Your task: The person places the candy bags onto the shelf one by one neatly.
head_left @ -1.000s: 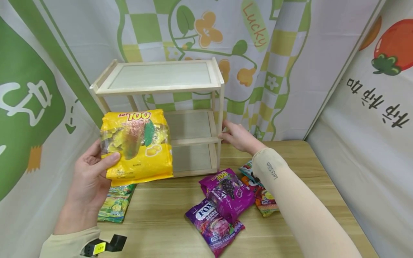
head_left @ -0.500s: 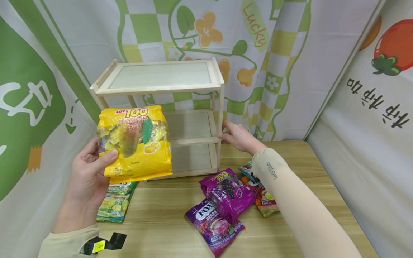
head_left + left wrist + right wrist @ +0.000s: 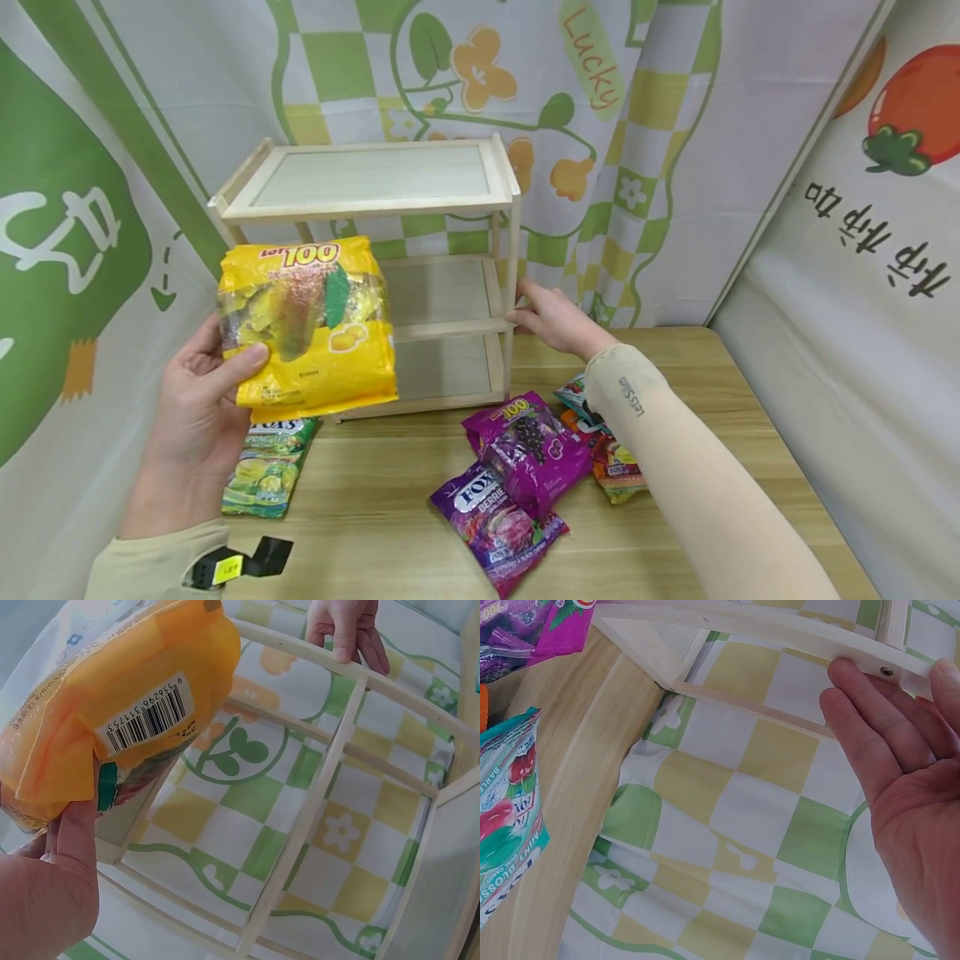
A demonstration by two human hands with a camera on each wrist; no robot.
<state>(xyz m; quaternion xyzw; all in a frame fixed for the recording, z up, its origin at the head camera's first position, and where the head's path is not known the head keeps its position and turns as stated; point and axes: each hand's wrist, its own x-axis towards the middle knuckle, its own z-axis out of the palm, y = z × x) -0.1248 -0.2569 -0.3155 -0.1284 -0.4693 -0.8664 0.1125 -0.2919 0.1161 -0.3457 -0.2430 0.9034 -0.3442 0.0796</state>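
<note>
My left hand [image 3: 206, 400] grips a yellow bag of candy [image 3: 307, 329] marked "100" by its left side, thumb across the front. It is held up before the left part of a pale wooden shelf rack [image 3: 375, 208]. The left wrist view shows the barcode side of the yellow bag [image 3: 142, 720] above the left hand [image 3: 52, 900]. My right hand [image 3: 558, 321] holds the rack's front right post at middle shelf height. In the right wrist view the right hand [image 3: 915, 780] has fairly straight fingertips against the post [image 3: 810, 634], thumb on the far side.
On the wooden table [image 3: 375, 517], a purple grape candy bag [image 3: 536, 450] overlaps a purple berries bag [image 3: 502, 533]. An orange bag [image 3: 618, 471] and a teal bag [image 3: 573, 392] lie partly behind the right forearm. A green bag [image 3: 266, 471] lies below the yellow one. Printed curtains [image 3: 675, 208] enclose the table.
My left hand has shifted slightly left and up with the yellow bag, uncovering more of the green bag below. The right hand stays at the post.
</note>
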